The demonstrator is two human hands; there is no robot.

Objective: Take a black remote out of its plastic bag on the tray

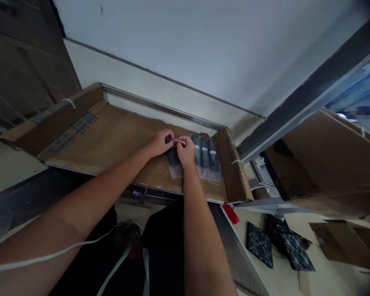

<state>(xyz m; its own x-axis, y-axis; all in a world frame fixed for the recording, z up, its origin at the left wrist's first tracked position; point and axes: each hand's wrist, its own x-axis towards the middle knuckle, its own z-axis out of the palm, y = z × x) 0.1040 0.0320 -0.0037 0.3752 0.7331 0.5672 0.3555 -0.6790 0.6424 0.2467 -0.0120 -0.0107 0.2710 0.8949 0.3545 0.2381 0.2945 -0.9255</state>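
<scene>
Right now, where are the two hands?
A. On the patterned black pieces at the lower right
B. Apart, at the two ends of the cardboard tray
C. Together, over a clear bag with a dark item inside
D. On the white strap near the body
C: the left hand and right hand meet fingertip to fingertip above the clear bag, on the cardboard tray.

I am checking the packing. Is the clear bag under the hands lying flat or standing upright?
Lying flat. The clear bag rests on the cardboard surface, with both hands, left and right, pinching at its top edge.

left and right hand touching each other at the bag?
Touching. Head view shows the left hand and right hand meeting fingertip to fingertip, no gap, above the clear bag on the cardboard.
</scene>
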